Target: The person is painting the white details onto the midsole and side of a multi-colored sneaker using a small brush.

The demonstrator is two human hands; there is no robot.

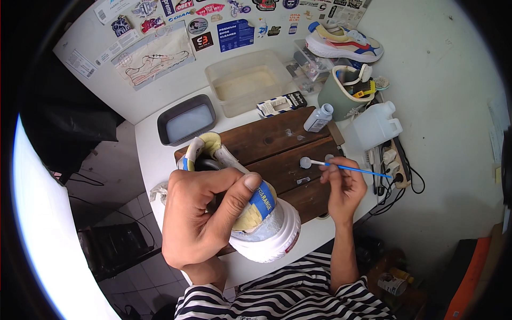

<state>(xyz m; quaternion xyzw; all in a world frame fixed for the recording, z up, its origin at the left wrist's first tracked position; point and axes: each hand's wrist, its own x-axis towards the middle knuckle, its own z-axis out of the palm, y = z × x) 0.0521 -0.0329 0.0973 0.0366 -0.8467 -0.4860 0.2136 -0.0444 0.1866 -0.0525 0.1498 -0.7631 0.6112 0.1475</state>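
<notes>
My left hand [200,218] is closed on a sneaker [264,242], holding it tilted above the near part of the table. The shoe has a thick white sole, yellow and blue panels and a greyish patch just above the sole. A slim paintbrush [362,171] with a blue handle is pinched in my right hand [345,192]. Its tip points left, at a small round cap [305,162] of pale grey liquid; whether it dips in I cannot tell. That cap rests on a dark wooden board [250,133]. Behind it stands an uncapped grey-white bottle [320,118].
A grey basin [186,140] and a clear plastic tub [213,80] stand at the back. At right are a green bucket of tools [333,93], a white jug [373,128] and a power strip [402,160] with cables. Another sneaker [344,45] sits at the back right.
</notes>
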